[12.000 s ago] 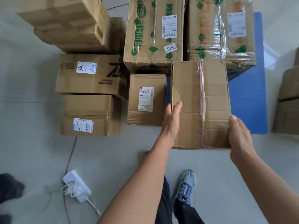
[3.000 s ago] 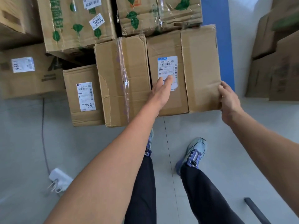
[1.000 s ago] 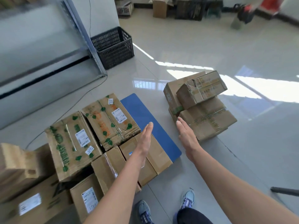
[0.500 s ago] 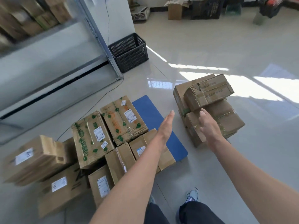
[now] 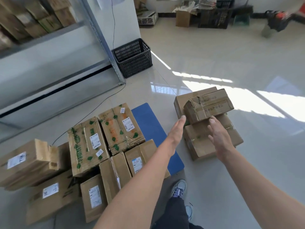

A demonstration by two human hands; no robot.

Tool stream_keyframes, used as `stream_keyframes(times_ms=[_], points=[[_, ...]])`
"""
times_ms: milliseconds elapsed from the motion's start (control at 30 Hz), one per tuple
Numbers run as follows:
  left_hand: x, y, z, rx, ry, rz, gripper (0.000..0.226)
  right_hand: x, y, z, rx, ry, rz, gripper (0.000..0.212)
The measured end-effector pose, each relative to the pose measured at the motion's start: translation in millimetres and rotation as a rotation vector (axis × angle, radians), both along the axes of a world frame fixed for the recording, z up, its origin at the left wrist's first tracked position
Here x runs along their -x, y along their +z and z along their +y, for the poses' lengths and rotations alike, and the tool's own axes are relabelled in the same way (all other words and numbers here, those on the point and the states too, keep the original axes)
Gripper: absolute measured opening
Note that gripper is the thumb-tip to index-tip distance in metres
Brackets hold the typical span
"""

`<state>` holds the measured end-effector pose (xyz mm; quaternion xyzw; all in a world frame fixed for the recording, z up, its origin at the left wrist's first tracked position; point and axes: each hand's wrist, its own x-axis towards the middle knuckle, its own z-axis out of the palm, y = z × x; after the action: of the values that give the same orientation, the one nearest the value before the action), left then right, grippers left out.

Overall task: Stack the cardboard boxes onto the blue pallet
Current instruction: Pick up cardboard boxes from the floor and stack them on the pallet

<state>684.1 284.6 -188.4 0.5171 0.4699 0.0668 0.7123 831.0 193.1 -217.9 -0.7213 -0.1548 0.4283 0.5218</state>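
Note:
The blue pallet (image 5: pixel 148 123) lies on the floor at centre, with several cardboard boxes on it, among them two green-printed boxes (image 5: pixel 121 128) and a plain labelled box (image 5: pixel 140 157). To its right stands a separate pile of boxes on the floor, topped by a small taped box (image 5: pixel 209 105) resting on a larger box (image 5: pixel 206 142). My left hand (image 5: pixel 177 129) is open, its fingertips at the small box's left corner. My right hand (image 5: pixel 217 136) is open, fingers spread, just below that box's front edge. Neither hand holds anything.
More boxes lie on the floor left of the pallet (image 5: pixel 29 161). A black plastic crate (image 5: pixel 132 57) stands by a metal shelving post (image 5: pixel 102 40). A thin cable (image 5: pixel 92 111) runs across the floor behind the pallet. My shoes (image 5: pixel 179 189) are near the pallet's front corner.
Both hands left the labelled box on the pallet. My view swung up and right, and both open hands moved toward the pile on the right, now reaching its top box.

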Motion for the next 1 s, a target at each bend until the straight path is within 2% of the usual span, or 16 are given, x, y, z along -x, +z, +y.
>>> stream_keyframes(times_ms=[300, 633, 800, 900, 933, 1000], points=[[-79.6, -3.4, 51.4, 0.012, -0.017, -0.051, 0.069, -76.1, 18.2, 40.5, 0.044, 0.003, -0.091, 0.057], [-175.4, -9.8, 73.2, 0.027, 0.001, 0.015, 0.073, -176.3, 20.9, 59.9, 0.047, 0.041, -0.096, 0.052], [-241.3, -17.8, 73.1, 0.036, 0.099, 0.057, 0.075, -246.4, 11.7, 65.7, 0.032, 0.145, -0.077, 0.049], [-285.8, -18.1, 66.4, 0.05, 0.205, 0.069, 0.072, -296.3, 13.8, 71.5, 0.037, 0.242, -0.041, 0.023], [-300.1, -16.2, 62.6, 0.058, 0.239, 0.066, 0.068, -313.0, 16.1, 72.3, 0.041, 0.271, -0.035, 0.02], [-325.5, -13.2, 54.1, 0.077, 0.3, 0.064, 0.06, -342.5, 19.7, 73.2, 0.055, 0.316, -0.01, 0.029]])
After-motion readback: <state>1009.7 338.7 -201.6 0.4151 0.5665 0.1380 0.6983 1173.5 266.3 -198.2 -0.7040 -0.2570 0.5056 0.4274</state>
